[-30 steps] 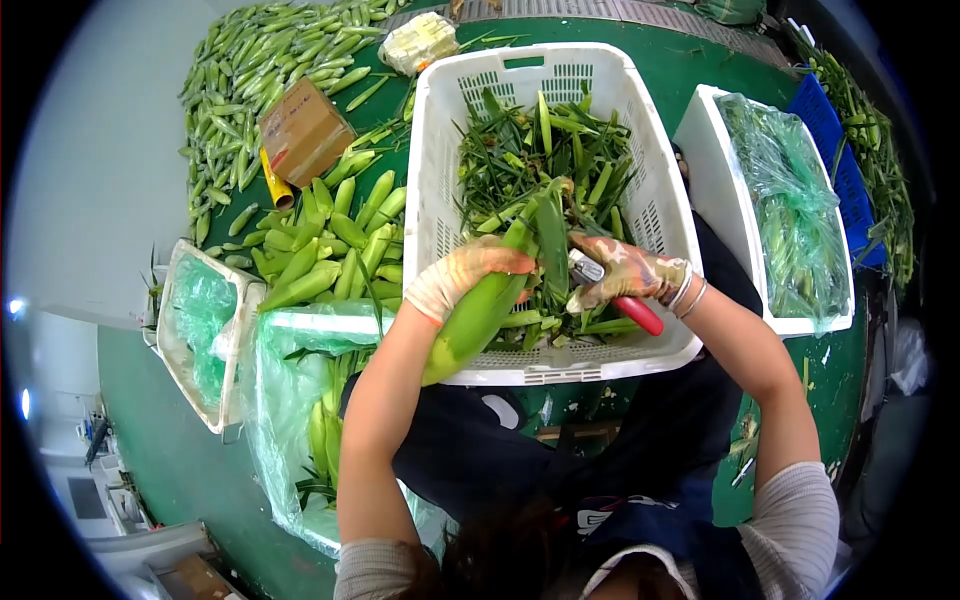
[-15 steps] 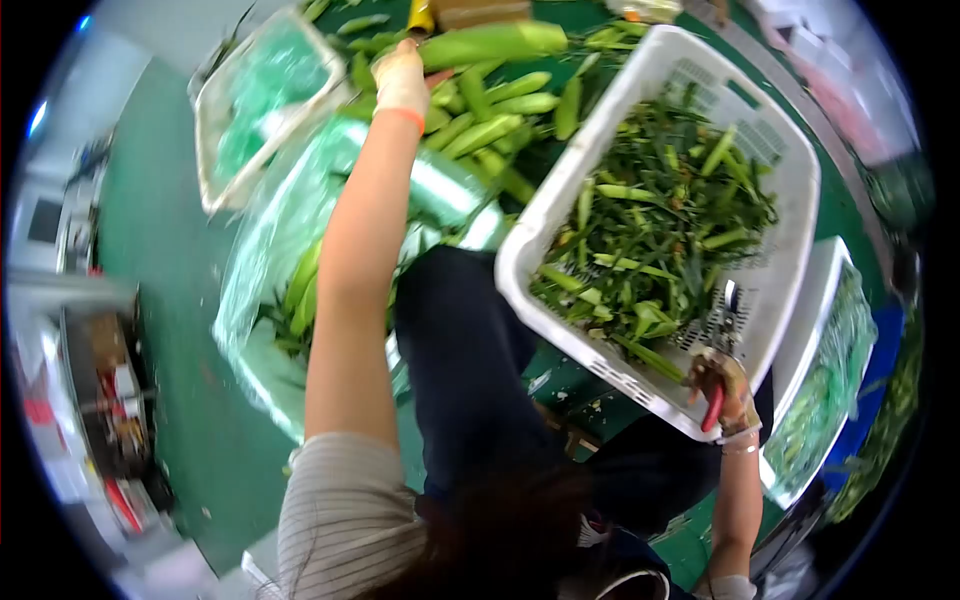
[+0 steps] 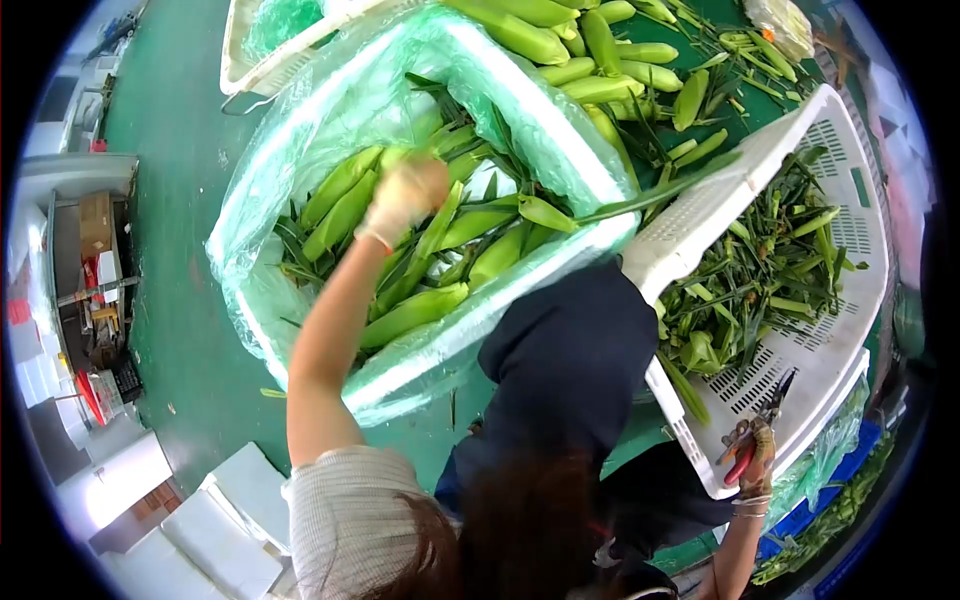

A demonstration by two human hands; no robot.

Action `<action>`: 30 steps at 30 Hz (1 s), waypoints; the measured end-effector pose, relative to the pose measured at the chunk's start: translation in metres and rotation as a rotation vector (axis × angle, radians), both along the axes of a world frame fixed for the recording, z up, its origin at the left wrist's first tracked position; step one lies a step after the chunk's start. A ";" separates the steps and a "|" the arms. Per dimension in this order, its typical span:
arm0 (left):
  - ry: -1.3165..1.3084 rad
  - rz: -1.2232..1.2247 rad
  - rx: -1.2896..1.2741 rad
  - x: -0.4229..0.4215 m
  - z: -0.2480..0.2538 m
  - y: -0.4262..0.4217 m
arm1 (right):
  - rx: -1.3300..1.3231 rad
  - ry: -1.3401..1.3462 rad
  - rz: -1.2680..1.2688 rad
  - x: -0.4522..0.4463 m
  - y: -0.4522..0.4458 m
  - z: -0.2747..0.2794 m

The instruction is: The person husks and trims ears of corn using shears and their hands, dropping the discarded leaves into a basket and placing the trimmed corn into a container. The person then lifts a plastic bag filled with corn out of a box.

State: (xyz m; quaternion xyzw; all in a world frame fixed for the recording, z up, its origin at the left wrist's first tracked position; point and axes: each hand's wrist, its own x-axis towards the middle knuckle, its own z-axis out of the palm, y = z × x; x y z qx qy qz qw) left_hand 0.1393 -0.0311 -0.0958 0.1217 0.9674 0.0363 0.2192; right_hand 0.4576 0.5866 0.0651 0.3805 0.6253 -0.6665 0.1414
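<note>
After the left hand (image 3: 405, 198) moved off the floor pile (image 3: 602, 88), it reached to corn ears (image 3: 415, 315) inside the lined box (image 3: 556, 125); its grip could not be determined. The right hand (image 3: 756, 455) held shears (image 3: 774, 395) at the white crate (image 3: 700, 225). Handling had apparently shifted from placing to selecting.

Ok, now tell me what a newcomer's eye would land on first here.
Probably the big white box lined with green plastic, left of centre, where the blurred left hand is in among green-husked ears of corn. Next might come the white crate on the right, heaped with cut leaves, and the red-handled clippers held in the right hand at its near corner.
</note>
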 end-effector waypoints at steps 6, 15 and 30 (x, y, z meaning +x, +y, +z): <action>0.237 -0.004 -0.206 0.055 -0.065 0.092 | 0.122 -0.056 0.037 -0.020 -0.013 -0.003; -0.128 0.533 0.484 0.036 0.033 0.068 | 0.218 -0.061 0.012 0.009 -0.030 0.032; -0.296 0.101 1.602 0.063 0.392 0.182 | 0.678 0.157 0.460 0.018 -0.073 0.076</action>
